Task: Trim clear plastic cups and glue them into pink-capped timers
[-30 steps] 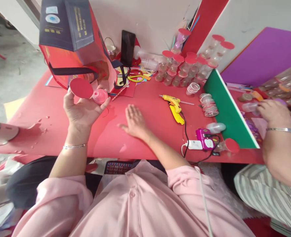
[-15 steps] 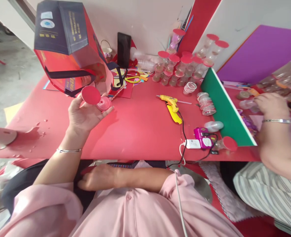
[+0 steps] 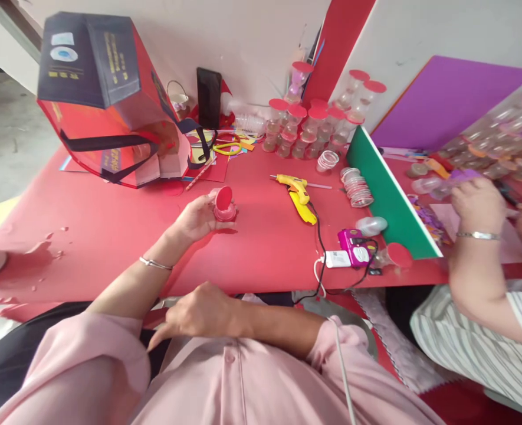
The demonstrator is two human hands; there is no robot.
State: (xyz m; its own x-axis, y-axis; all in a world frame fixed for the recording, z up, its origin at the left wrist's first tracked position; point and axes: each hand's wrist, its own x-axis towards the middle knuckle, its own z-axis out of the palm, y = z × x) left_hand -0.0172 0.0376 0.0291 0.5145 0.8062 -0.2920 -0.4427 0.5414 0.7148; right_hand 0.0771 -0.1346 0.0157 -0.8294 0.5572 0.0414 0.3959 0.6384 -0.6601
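My left hand (image 3: 194, 219) reaches out over the red table (image 3: 110, 236) and is closed on a small pink jar (image 3: 225, 213) with a round red lid (image 3: 223, 198) tilted up on top of it; the jar sits low on the table top. My right hand (image 3: 199, 313) rests below the table's front edge, against my lap and pink shirt. Its fingers are loosely spread and point down-left, with nothing in them.
A red and navy bag (image 3: 105, 100) lies tipped at the back left. Nearby are a black phone (image 3: 208, 97), a yellow glue gun (image 3: 298, 189) with its cord, red-lidded clear jars (image 3: 314, 127), a pink device (image 3: 351, 239) and a green board (image 3: 388, 195). A co-worker's hand (image 3: 477, 203) works at right.
My left hand moved right and down, bringing the jar and lid from near the bag to the table's middle. My right hand left the table top and dropped to my lap.
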